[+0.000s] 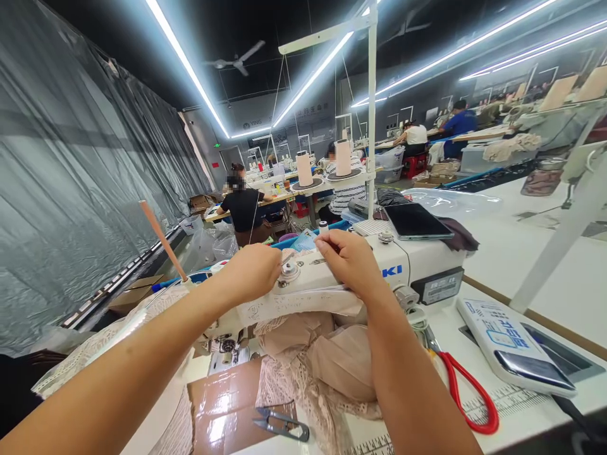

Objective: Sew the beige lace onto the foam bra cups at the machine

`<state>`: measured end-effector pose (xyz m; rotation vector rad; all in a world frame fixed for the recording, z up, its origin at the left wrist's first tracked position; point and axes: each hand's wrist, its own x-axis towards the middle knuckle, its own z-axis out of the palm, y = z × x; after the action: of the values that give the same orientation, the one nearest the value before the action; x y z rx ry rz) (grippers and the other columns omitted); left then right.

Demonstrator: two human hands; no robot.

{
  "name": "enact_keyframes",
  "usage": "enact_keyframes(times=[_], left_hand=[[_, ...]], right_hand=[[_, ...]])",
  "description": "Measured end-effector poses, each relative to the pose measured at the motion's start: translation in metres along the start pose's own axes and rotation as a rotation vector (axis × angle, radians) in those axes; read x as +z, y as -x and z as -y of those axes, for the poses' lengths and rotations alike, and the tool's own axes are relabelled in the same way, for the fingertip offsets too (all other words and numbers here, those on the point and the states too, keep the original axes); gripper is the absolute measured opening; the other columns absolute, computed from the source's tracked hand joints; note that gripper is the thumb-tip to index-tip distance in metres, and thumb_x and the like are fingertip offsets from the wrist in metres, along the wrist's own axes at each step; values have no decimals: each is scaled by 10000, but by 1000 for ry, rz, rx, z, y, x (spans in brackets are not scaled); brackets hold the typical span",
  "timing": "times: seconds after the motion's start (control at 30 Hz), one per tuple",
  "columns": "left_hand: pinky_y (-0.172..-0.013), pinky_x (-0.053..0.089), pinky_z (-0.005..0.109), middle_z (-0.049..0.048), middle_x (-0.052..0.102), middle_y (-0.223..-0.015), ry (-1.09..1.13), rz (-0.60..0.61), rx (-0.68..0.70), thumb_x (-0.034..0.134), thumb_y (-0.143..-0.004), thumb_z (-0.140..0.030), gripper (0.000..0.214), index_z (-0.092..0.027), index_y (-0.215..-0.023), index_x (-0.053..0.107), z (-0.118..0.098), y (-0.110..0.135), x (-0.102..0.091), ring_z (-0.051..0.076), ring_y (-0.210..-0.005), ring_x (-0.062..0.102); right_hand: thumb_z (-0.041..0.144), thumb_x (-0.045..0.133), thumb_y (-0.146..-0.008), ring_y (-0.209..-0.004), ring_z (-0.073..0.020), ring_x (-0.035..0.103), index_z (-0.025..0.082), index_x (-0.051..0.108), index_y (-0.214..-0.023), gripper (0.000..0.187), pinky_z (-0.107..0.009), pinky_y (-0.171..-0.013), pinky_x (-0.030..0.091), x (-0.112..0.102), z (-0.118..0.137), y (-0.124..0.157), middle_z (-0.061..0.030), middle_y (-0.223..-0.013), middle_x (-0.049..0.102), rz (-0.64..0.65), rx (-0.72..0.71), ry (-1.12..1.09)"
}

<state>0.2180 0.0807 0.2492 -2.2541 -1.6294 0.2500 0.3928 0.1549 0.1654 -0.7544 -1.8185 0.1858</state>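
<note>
I can't tell whether the left hand [258, 268] or right hand [349, 258] pinches anything over the sewing machine [310, 280]; thread snips [275, 415] lie on its table [453, 332], strip lights [187, 64] glaring overhead.

The white surface [453, 335] is carrying a sewing machine [308, 303]; around it, beige lace fabric [315, 379] is lying at six o'clock, thread snips [279, 414] at seven, red-handled scissors [490, 411] at four.
</note>
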Motion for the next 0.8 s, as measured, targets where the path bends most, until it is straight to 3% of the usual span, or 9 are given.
enact_keyframes(times=[0.13,0.27,0.47,0.6,0.8], left_hand=[[-581,367,301,113,669,-741,5,-34,-12,402,-852,-193,261,-144,-730,627,4,-16,0,243,-709,627],[-612,396,301,124,683,-783,49,-47,-2,437,-844,-189,230,-138,-754,642,-6,-33,-3,245,-749,639],[-598,414,307,133,672,-742,-4,13,119,405,-875,-220,282,-126,-766,647,-18,-13,-4,248,-698,634],[-584,403,302,121,674,-747,-42,27,37,364,-895,-230,308,-135,-773,630,-6,3,0,237,-680,630],[-575,366,283,103,677,-770,-28,-53,-20,370,-884,-237,291,-144,-776,624,7,-20,6,216,-720,627]], right_hand=[[245,490,-881,-752,-181,595,204,649,-825,174,-282,-674,407,0,0,0,-26,-794,679,-5,-3,16],[245,491,-883,-740,-177,594,205,643,-814,172,-278,-667,407,0,2,0,-25,-788,679,4,-10,25],[247,488,-885,-736,-179,592,203,642,-812,176,-282,-666,409,-1,2,0,-24,-776,676,11,-7,24],[239,496,-878,-764,-182,600,199,649,-822,168,-283,-678,408,0,1,0,-28,-806,684,10,-4,25],[241,491,-874,-765,-187,607,202,654,-827,174,-284,-666,409,0,2,0,-35,-811,689,9,-7,19]])
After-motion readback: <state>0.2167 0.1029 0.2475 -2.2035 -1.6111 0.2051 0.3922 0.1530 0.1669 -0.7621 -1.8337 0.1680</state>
